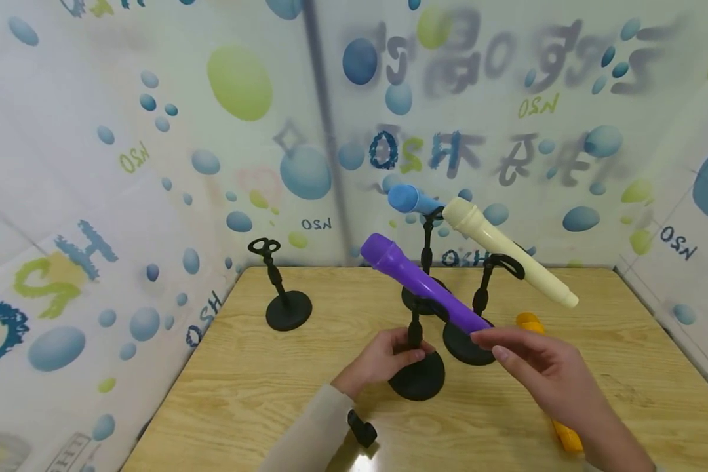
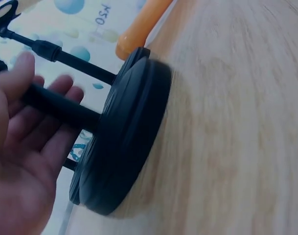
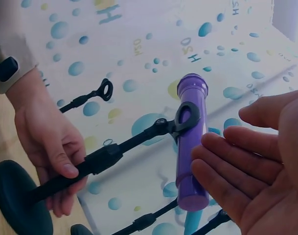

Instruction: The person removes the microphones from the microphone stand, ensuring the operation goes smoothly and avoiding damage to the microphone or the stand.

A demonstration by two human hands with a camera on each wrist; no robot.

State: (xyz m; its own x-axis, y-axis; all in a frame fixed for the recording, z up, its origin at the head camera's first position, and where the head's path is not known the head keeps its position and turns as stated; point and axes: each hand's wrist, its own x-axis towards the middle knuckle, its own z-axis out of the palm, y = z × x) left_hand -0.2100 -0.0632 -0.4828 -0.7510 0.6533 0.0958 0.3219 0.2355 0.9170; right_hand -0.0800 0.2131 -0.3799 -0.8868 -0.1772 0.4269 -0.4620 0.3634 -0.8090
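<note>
A purple microphone (image 1: 427, 285) rests slantwise in the clip of a black microphone stand (image 1: 419, 380). My left hand (image 1: 383, 359) grips that stand's pole just above its round base, thumb on one side and fingers behind, as the right wrist view shows. Beside the microphone's lower end is my right hand (image 1: 543, 370); its fingers (image 3: 237, 164) are extended along the purple body and the thumb stands apart. In the left wrist view, the base (image 2: 129, 142) of the held stand appears close over the wooden table.
Behind, a cream microphone (image 1: 507, 252) and a blue microphone (image 1: 405, 198) sit in stands. An orange microphone (image 1: 568, 438) lies at the right, partly behind my right hand. One stand (image 1: 289, 310) with a bare clip is at the left. Patterned sheeting (image 1: 183, 131) surrounds the wooden table (image 1: 212, 393).
</note>
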